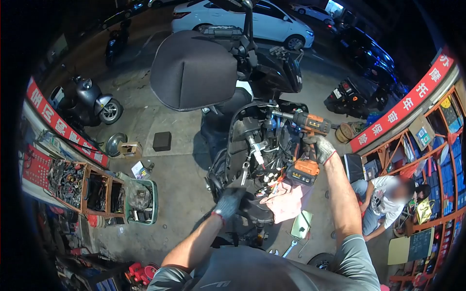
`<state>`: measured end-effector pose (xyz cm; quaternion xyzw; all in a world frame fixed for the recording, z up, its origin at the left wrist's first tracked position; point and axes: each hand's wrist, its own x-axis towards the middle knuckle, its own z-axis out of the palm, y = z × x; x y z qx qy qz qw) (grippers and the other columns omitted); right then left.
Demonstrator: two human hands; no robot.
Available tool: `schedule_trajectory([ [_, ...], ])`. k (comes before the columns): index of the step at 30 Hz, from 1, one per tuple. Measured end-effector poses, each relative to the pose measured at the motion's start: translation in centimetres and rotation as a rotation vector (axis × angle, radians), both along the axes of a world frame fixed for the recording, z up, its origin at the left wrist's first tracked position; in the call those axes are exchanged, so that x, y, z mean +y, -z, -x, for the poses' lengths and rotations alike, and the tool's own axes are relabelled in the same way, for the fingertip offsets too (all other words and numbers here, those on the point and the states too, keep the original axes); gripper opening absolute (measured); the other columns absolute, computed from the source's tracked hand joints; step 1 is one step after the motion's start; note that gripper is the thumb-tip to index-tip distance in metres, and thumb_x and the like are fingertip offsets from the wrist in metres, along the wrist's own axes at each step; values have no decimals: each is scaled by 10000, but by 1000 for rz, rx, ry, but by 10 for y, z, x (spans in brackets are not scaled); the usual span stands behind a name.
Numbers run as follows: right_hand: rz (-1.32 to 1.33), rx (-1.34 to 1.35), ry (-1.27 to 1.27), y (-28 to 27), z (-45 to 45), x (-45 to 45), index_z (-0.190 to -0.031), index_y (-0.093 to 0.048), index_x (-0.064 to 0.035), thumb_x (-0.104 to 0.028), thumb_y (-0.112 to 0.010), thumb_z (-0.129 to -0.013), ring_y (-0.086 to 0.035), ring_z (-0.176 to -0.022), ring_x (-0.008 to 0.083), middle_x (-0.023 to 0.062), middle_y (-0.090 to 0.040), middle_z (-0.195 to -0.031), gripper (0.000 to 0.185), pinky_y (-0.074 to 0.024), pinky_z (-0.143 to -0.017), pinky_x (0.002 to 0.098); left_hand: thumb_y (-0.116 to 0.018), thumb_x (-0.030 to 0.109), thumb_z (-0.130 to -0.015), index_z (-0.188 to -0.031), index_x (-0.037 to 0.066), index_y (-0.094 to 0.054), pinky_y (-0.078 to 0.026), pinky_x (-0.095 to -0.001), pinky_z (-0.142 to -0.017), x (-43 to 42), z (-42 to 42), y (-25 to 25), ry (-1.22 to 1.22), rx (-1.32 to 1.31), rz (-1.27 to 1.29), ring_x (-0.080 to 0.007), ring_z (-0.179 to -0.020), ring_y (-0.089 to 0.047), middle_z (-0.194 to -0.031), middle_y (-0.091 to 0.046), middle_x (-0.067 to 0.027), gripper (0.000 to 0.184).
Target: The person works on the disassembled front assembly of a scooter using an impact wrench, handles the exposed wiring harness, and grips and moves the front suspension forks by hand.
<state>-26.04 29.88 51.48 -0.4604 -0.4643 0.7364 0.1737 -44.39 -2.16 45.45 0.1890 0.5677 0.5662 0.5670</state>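
Observation:
My right hand, in a light work glove, is closed around the handle of an orange and black cordless impact wrench. Its long socket end points left, over the opened body of a black scooter. In a dark glove, my left hand is closed on a metal wrench, whose ring end points up beside the exposed wiring. A pink cloth hangs over the scooter's near side, below the impact wrench's battery. Whether the socket touches a bolt I cannot tell.
A person sits low at the right near shelves. On the floor lie a light green box, a spanner and a black block. Trays of tools stand left. Other scooters and a white car are beyond.

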Motion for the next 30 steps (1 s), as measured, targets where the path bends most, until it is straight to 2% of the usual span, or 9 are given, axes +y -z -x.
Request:
schedule_trajectory([
  [1,31,21,3,3,0,2,-824,-587,-99,-150,-633,-814,-448,-422,90,-31,-495,-554,70,-361,-396,253,-471,316,-963,-952,-17,-625,-500,-288,-529,11,6,5,-2,2,2,-162,-640,-633,-778,-673,-101,367],
  [3,17,7,2,8,-2,6,-826,-592,-96,-154,-636,-812,-449,-424,89,-29,-495,-553,73,-362,-396,253,-495,264,-936,-930,-31,-616,-509,-309,-561,37,22,19,21,736,-204,-192,-609,-629,-775,-675,-107,320],
  [5,0,-4,4,6,-2,4,-827,-597,-94,-157,-638,-811,-450,-425,89,-27,-495,-553,77,-363,-397,252,-474,237,-920,-1001,-37,-593,-518,-335,-571,60,41,1,172,732,-210,-219,-632,-652,-778,-680,-144,309],
  [8,-17,3,12,1,0,-1,-813,-600,-90,-156,-640,-810,-446,-421,87,-25,-491,-548,77,-363,-395,252,-406,220,-949,-1119,-26,-540,-519,-401,-657,99,62,-8,129,1591,-431,-339,-747,-662,-892,-642,-269,328],
  [11,-15,4,19,8,-2,3,-851,-599,-87,-146,-632,-815,-424,-401,85,-28,-487,-546,76,-349,-380,252,-454,268,-923,-1176,-36,-505,-481,-482,-808,135,69,-58,296,1348,-111,-434,-901,-619,-951,-606,-329,399],
  [12,15,17,20,2,-1,-3,-876,-597,-86,-138,-627,-820,-410,-391,82,-29,-488,-548,82,-336,-370,248,-455,271,-917,-1190,-32,-510,-479,-482,-822,143,71,-68,354,1440,-45,-428,-923,-620,-957,-604,-335,412],
  [16,45,71,-2,3,0,-5,-936,-589,-90,-111,-606,-832,-401,-376,77,-31,-493,-552,107,-304,-347,233,-459,261,-880,-1073,-21,-608,-473,-483,-850,167,77,-75,225,1381,-134,-421,-998,-596,-1033,-613,-294,372],
  [18,47,64,-6,2,-1,-6,-918,-593,-92,-104,-607,-832,-414,-383,73,-39,-487,-551,88,-312,-349,224,-499,165,-844,-961,-5,-678,-503,-472,-822,189,78,-70,209,1350,67,-374,-972,-636,-976,-659,-245,273],
  [30,-53,31,-18,-7,-1,-10,-866,-592,-73,-110,-626,-821,-459,-422,65,-45,-505,-567,68,-354,-382,217,-514,164,-809,-994,-24,-675,-505,-442,-871,234,88,-61,384,1292,197,-381,-1037,-616,-1045,-634,-276,309],
])
